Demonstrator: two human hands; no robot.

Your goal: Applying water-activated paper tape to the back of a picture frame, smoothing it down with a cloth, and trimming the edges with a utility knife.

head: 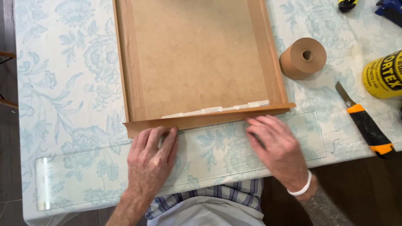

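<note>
Hands flat and spread: your left hand [151, 157] and right hand [278, 148] press the brown paper tape strip [201, 119] along the near edge of the frame back [197, 54]. Tape roll [302, 57] and utility knife [365, 121] lie right of that frame.

Single head cam, looks nearly straight down from above, close in. Faces the bench [63, 83] front edge; frame back [197, 58] fills top-centre, both forearms enter from bottom. Floor shows at left and bottom right. No 2nd view.
</note>
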